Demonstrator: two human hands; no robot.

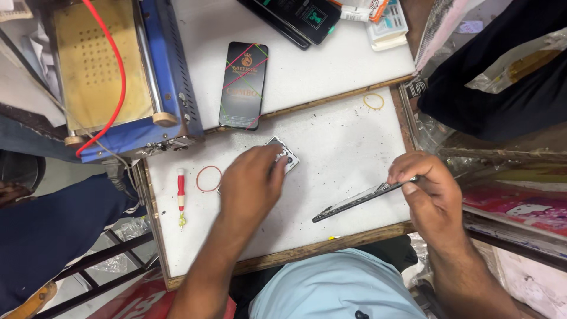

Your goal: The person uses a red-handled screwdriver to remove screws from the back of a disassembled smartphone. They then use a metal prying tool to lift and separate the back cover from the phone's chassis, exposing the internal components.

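Note:
My left hand (251, 183) rests palm down on a small phone part, a white back cover (287, 155), with the fingertips touching it on the white work board (342, 136). My right hand (428, 189) grips the end of a thin phone screen panel (354, 202), held edge-on and tilted just above the board. A black phone screen with coloured lines (244, 84) lies flat on the upper board.
A blue heating machine (118, 71) with a red cable stands at the upper left. A red-handled screwdriver (181, 192), a red rubber band (208, 178) and a yellow band (373, 101) lie on the board. Other phones (301, 18) lie at the top. A person's dark sleeve (496, 77) is at right.

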